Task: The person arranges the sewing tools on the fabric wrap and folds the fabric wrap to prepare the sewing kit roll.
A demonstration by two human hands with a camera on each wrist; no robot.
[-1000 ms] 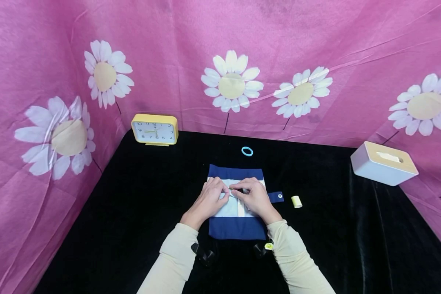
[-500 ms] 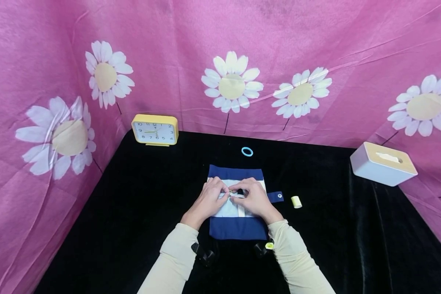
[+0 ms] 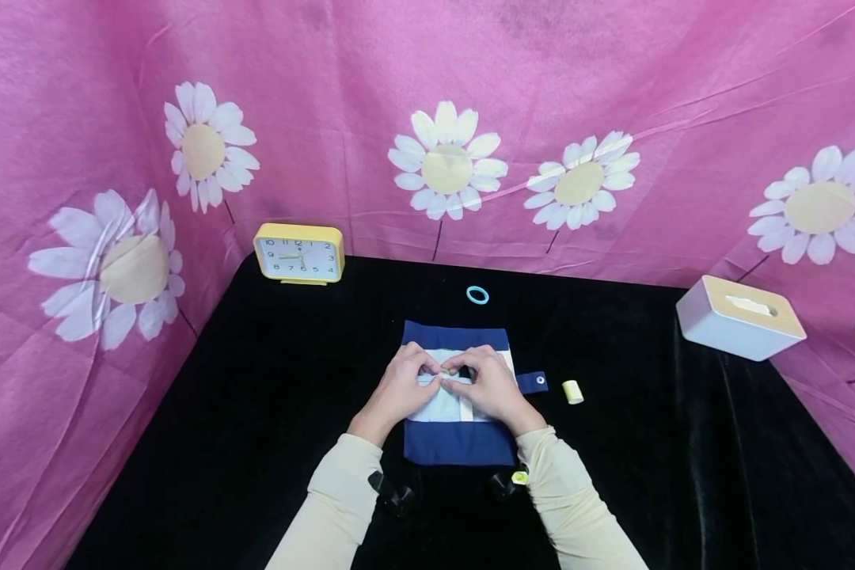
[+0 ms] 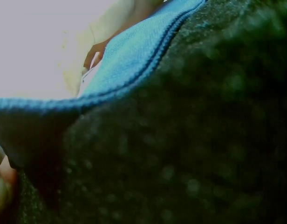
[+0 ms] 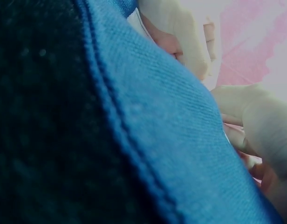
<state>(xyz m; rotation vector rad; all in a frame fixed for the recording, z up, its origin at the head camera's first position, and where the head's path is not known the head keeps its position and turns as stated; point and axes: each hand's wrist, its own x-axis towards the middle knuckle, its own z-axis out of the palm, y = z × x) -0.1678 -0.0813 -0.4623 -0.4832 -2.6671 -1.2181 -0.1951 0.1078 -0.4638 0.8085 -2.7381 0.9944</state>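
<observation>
A fabric case (image 3: 459,443), navy at both ends with a pale inner panel, lies unfolded on the black cloth. From its right side sticks out a navy tab (image 3: 533,382) with a metal snap. Over the panel, my left hand (image 3: 399,385) pinches the pale inner fabric between thumb and fingers. My right hand (image 3: 490,384) pinches the same fabric from the right, its fingertips meeting the left ones. A tiny yellowish bit shows between the fingertips; I cannot tell what it is. Both wrist views mostly show the case's blue stitched edge, with fingers (image 5: 194,44) beyond it.
A light blue ring (image 3: 477,295) lies behind the case. To the right of the tab is a small pale yellow spool-like cylinder (image 3: 573,392). A yellow clock (image 3: 299,253) stands back left, and a tissue box (image 3: 741,318) back right, before a pink flowered curtain (image 3: 328,119).
Both hands stay at the middle of the panel. The right thumb and fingertips have shifted slightly left, closer to the left fingertips. The case and other objects keep their places.
</observation>
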